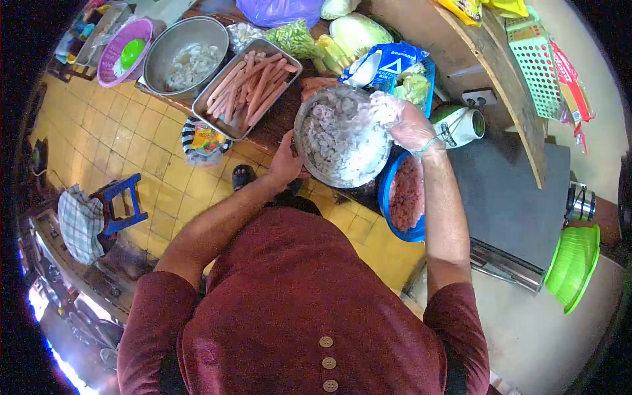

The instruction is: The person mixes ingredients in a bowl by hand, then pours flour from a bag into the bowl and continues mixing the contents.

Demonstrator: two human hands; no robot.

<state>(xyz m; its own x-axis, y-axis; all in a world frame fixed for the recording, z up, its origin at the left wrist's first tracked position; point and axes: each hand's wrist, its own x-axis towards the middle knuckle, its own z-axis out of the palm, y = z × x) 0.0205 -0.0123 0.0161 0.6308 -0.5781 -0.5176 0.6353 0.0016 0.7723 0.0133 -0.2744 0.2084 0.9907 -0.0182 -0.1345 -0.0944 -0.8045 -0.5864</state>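
A round metal bowl [301, 141] holds greyish flour-coated pieces [322, 128] on its left side and loose white flour [365, 148] on its right. My left hand [284, 161] grips the bowl's left rim, fingers wrapped round the edge. Over the right rim is my right hand [407, 125], in a clear plastic glove with a band at the wrist. Its fingers are curled and caked in white flour; what they hold, if anything, cannot be made out. Below that forearm, a blue basin [387, 214] contains pink minced meat [407, 194], partly hidden by the arm.
Left of the bowl, a metal tray [297, 60] holds sausages [250, 89]. Beyond stand a large pot [153, 66] and a purple basin [104, 69]. A blue flour packet [385, 64] and cabbage [359, 36] lie behind. A wooden board [503, 85] juts at right.
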